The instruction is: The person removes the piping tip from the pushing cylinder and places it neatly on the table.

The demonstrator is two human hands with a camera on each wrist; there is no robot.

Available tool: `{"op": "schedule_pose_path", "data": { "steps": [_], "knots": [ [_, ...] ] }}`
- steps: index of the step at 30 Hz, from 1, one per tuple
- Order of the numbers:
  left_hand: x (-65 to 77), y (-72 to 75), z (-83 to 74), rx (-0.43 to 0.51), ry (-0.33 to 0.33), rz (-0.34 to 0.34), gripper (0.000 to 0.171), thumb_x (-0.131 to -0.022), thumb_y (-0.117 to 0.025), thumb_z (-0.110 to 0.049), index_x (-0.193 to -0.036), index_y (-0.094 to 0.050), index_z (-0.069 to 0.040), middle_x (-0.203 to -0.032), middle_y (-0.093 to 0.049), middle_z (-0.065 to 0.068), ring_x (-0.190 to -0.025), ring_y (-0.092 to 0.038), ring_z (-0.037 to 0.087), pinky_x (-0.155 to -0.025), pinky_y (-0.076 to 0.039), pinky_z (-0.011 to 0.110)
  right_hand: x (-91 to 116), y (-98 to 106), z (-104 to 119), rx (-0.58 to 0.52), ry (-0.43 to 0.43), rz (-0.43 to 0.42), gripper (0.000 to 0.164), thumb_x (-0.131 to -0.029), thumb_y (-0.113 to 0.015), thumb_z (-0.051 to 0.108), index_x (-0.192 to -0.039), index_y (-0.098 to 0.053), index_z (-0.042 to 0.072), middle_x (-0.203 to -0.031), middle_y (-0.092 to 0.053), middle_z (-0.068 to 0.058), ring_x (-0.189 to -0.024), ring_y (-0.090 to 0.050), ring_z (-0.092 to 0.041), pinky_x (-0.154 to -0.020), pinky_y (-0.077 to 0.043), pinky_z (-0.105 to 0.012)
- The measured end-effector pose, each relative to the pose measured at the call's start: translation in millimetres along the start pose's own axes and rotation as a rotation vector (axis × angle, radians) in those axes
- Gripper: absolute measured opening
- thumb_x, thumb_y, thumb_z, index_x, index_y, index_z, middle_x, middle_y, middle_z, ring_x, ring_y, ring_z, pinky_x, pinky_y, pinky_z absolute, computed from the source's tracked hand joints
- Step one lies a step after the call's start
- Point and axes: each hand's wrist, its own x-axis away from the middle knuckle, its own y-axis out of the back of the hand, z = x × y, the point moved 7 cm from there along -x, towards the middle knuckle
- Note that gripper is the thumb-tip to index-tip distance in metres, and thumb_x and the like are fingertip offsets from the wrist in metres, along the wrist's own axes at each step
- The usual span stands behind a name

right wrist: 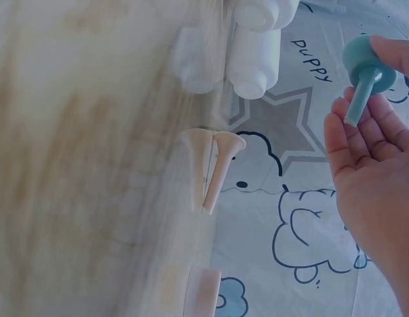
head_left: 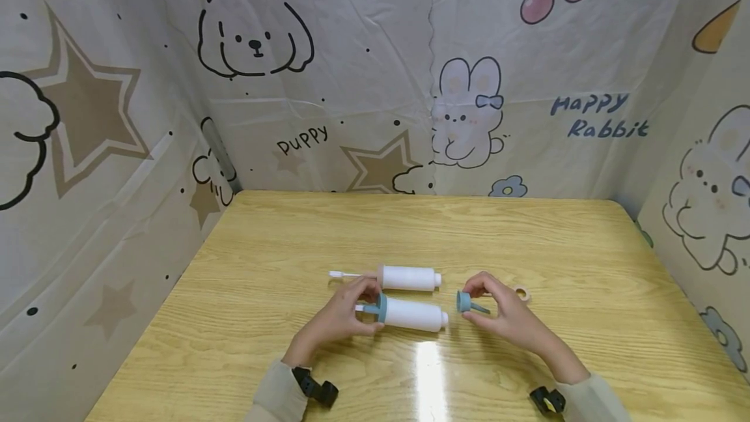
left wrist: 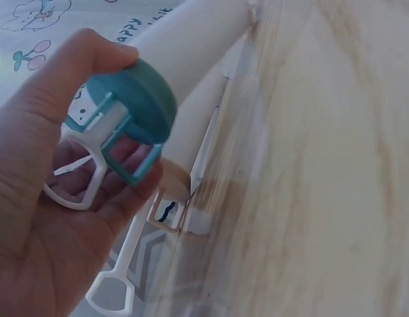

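Note:
My left hand (head_left: pixel 346 311) grips the teal collar (left wrist: pixel 141 99) of a white syringe-like tube (head_left: pixel 413 314), thumb and fingers at opposite sides of its rim. A white plunger with a loop handle (left wrist: pixel 85 168) sticks out through the collar, and a narrow nozzle (head_left: pixel 444 320) points right. My right hand (head_left: pixel 498 308) pinches a small teal cup-shaped piece with a stem (right wrist: pixel 366 69) between thumb and fingers, a short way right of that nozzle. Behind the held tube lies a second white tube (head_left: pixel 408 277) with a beige collar (head_left: pixel 380 276); its white plunger (head_left: pixel 342 274) extends left.
On the wooden table (head_left: pixel 281 233), a beige ring (head_left: pixel 521 293) lies just beyond the right hand. A beige flared piece (right wrist: pixel 225 168) lies near it in the right wrist view. Patterned cloth (head_left: pixel 363 83) hangs behind the table and on both sides.

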Motion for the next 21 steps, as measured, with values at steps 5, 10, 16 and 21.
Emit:
{"op": "schedule_pose_path", "data": {
  "steps": [5, 10, 16, 21],
  "knots": [
    [3.1, -1.6, 4.0, -0.015, 0.053, 0.030, 0.046, -0.079, -0.081, -0.020, -0.116, -0.055, -0.010, -0.112, -0.058, 0.004, -0.102, -0.062, 0.018, -0.090, -0.056, 0.026, 0, 0, -1, 0.003, 0.002, 0.006, 0.034, -0.084, -0.075, 0.004, -0.110, -0.056, 0.014, -0.102, -0.060, 0.003, -0.097, -0.055, 0.001, -0.084, -0.053, -0.027],
    [6.0, -3.3, 8.9, -0.015, 0.102, 0.067, 0.048, -0.080, -0.081, -0.025, -0.118, -0.055, -0.010, -0.111, -0.057, 0.003, -0.102, -0.061, 0.018, -0.090, -0.055, 0.026, 0, -1, -1, -0.003, -0.005, 0.019, 0.032, -0.085, -0.074, 0.004, -0.110, -0.057, 0.014, -0.102, -0.060, 0.003, -0.096, -0.055, 0.000, -0.083, -0.053, -0.027],
    [8.1, -4.8, 14.3, -0.026, 0.133, 0.088, 0.049, -0.080, -0.081, -0.025, -0.118, -0.054, -0.010, -0.110, -0.057, 0.001, -0.103, -0.060, 0.016, -0.092, -0.054, 0.027, 0, -1, 0, -0.002, -0.005, 0.030, 0.031, -0.085, -0.074, 0.004, -0.110, -0.057, 0.014, -0.102, -0.060, 0.003, -0.096, -0.055, 0.000, -0.083, -0.053, -0.027],
    [8.5, -5.7, 16.9, -0.035, 0.124, 0.089, 0.049, -0.080, -0.081, -0.024, -0.118, -0.054, -0.010, -0.110, -0.057, 0.000, -0.102, -0.060, 0.015, -0.092, -0.053, 0.026, 0, -2, 1, 0.004, 0.003, 0.031, 0.032, -0.085, -0.074, 0.004, -0.110, -0.057, 0.014, -0.102, -0.060, 0.003, -0.096, -0.055, -0.001, -0.082, -0.053, -0.027]
  ]
}}
